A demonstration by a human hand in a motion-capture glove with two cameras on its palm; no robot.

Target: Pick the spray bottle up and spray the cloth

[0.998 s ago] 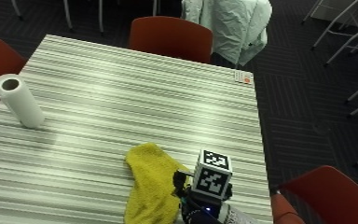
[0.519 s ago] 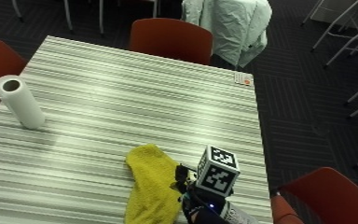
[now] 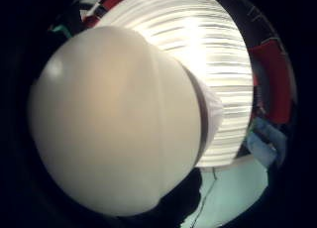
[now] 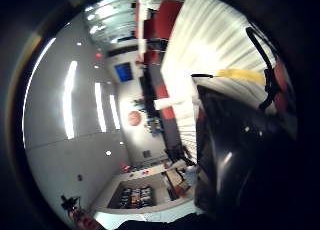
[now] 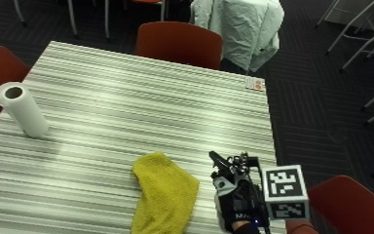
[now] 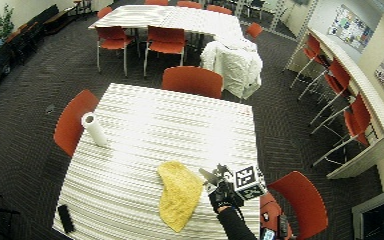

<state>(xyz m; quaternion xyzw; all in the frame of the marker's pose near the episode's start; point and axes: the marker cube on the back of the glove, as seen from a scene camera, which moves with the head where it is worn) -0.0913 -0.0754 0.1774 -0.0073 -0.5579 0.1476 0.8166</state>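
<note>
A yellow cloth [image 5: 164, 195] lies crumpled on the striped table [image 5: 141, 112] near its front edge. Just to its right my gloved right hand [image 5: 242, 207] grips the spray bottle [image 5: 222, 183]. The bottle's black spray head [image 5: 216, 160] sticks out past the fingers and points toward the table's far left, past the cloth's upper end. In the little finger side palm view the bottle's white body [image 3: 114, 124] fills most of the picture. In the thumb side palm view the black spray head [image 4: 235, 140] is close, with the cloth [image 4: 240, 75] beyond its nozzle.
A paper towel roll [image 5: 22, 109] stands upright at the table's left edge. A small card [image 5: 256, 84] lies at the far right corner. Red chairs [image 5: 177, 44] ring the table; one [image 5: 345, 204] is beside my hand. A pale jacket [image 5: 242, 27] hangs behind.
My hand has shifted to the right, away from the cloth's edge, and turned. The bottle's black spray head now shows beyond the fingers. The cloth has not moved.
</note>
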